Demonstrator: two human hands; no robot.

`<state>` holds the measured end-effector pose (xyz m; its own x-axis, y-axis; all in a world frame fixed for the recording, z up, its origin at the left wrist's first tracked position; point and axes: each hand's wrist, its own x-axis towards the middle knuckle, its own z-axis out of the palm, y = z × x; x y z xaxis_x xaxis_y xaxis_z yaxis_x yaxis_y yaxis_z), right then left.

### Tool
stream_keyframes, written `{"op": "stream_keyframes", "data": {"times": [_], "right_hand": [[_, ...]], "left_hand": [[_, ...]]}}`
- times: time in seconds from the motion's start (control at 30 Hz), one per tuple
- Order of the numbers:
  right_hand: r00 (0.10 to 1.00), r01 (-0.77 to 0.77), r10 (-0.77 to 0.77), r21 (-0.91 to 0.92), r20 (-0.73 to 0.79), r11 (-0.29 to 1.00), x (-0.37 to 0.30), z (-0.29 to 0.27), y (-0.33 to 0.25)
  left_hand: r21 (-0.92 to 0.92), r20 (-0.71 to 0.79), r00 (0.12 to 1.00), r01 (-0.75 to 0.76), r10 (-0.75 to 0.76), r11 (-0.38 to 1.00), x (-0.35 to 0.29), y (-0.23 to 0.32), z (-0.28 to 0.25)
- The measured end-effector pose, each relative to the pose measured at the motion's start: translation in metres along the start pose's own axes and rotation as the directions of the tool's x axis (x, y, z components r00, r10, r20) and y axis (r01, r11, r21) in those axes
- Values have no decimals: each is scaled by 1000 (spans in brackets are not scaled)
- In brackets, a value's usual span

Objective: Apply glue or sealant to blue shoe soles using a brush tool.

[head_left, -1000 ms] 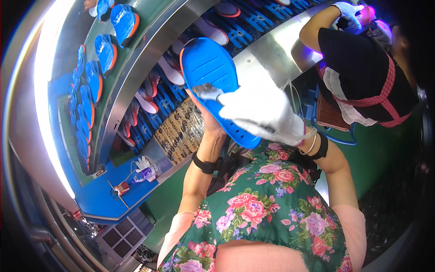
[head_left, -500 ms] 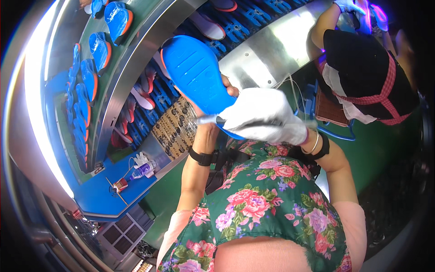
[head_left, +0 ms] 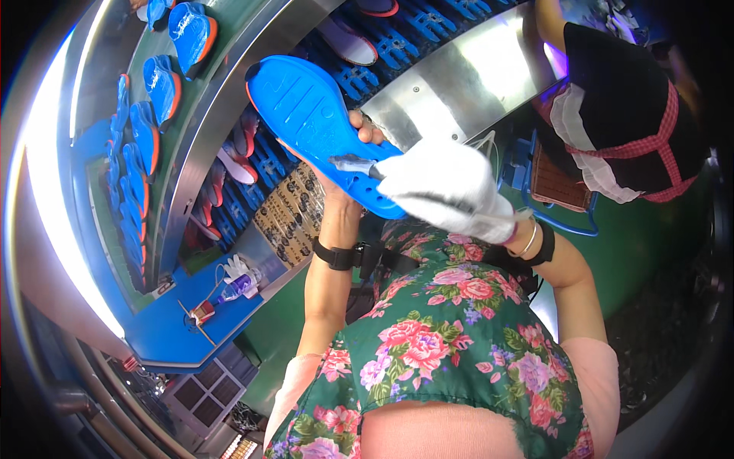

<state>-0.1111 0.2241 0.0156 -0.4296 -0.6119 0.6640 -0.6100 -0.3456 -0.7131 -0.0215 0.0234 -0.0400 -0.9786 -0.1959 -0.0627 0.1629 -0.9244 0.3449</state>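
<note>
Though ungloved, left grip (head_left: 336, 188) firm around a blue sole (head_left: 306, 105), white-gloved right grip (head_left: 447, 182) tight on a brush (head_left: 355, 164).

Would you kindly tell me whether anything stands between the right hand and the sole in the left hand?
Only the brush, gripped in the right hand; its tip seems to touch the sole. Nothing else visible stands between.

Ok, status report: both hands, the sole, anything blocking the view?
Left hand gripping blue sole, grooved face toward camera. Gloved right hand holding brush, tip over sole. Glove hides part of sole's near end.
</note>
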Motion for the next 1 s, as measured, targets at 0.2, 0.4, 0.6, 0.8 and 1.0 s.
{"op": "stream_keyframes", "data": {"times": [0.2, 0.4, 0.6, 0.8, 1.0], "right_hand": [[998, -47, 38, 177, 55, 983, -31, 12, -11], [998, 26, -25, -24, 55, 999, -41, 23, -8], [967, -225, 147, 423, 210, 878, -34, 25, -6], [972, 94, -105, 59, 211, 994, -55, 50, -6], [957, -104, -26, 423, 290, 900, -50, 32, 8]], "left_hand": [[9, 7, 997, 73, -73, 997, -10, 3, -18], [228, -96, 992, 108, -88, 968, -16, 13, -6], [157, -129, 977, 191, -171, 969, -19, 29, -10], [96, -78, 912, 408, -402, 908, -24, 44, -28], [114, -121, 870, 490, -477, 864, -27, 36, -28]]}}
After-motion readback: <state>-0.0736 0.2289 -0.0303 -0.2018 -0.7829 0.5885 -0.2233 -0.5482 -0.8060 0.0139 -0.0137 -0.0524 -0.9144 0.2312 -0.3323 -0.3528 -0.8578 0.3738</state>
